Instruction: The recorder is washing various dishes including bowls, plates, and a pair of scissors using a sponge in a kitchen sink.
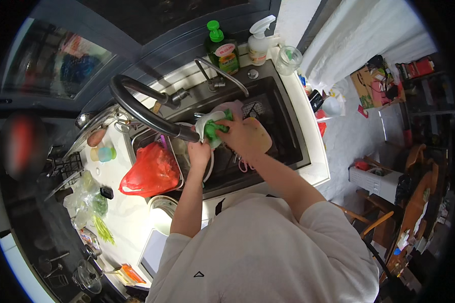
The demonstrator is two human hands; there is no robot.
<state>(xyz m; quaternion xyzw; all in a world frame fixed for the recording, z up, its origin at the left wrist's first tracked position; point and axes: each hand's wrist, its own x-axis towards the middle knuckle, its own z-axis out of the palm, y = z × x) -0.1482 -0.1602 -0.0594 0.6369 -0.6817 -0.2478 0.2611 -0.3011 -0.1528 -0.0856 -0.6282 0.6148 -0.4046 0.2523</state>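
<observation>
Over the dark kitchen sink [288,125], my left hand [199,153] grips a white dish [204,122], most likely a bowl, by its near edge. My right hand [237,138] is closed on a green cloth [212,130] and presses it against the dish. The large curved faucet [148,113] ends right beside my left hand. Below my right hand lie a cream-coloured board or dish [259,132] and pink-handled scissors [245,165]. A pinkish dish [229,108] is partly hidden behind the cloth.
A red plastic bag [151,172] fills the rack left of the sink. A thin second faucet [227,77], a green detergent bottle [223,51], a spray bottle [258,43] and a glass jar [289,60] stand along the back. Bagged vegetables [93,197] lie on the left counter.
</observation>
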